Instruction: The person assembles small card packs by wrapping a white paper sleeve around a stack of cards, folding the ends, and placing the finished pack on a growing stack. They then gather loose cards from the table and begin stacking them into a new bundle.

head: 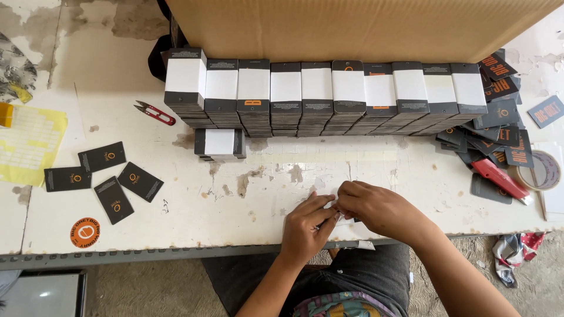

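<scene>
Worn white paint covers the table (194, 223), chipped in patches, with a cardboard sheet (364, 26) propped along its far edge.

At the near edge, right in the middle, both hands meet over something small and pale (337, 216). Only a sliver of it shows between the fingertips; what it is cannot be told. The left hand (305, 226) pinches it from below with thumb and forefinger closed on it. The right hand (376, 208) comes in from the side, its fingers curled and closed on the same piece, knuckles touching the left hand's fingers.

Just beyond the hands, a small banded bundle (220, 144) of dark cards sits alone on the table. Behind it runs a long row of stacks (329, 97), each wrapped in a white paper band, set side by side against the cardboard.

To the right lie a heap of loose dark tags (499, 126), a red cutter (499, 178) and a tape roll (543, 170). To the left, four dark cards (106, 176) lie scattered flat, near a round orange sticker (85, 232). Red snips (155, 113) lie farther back, and a yellow sheet (29, 144) lies at the left edge. A crumpled cloth (514, 249) lies on the floor at the right.
</scene>
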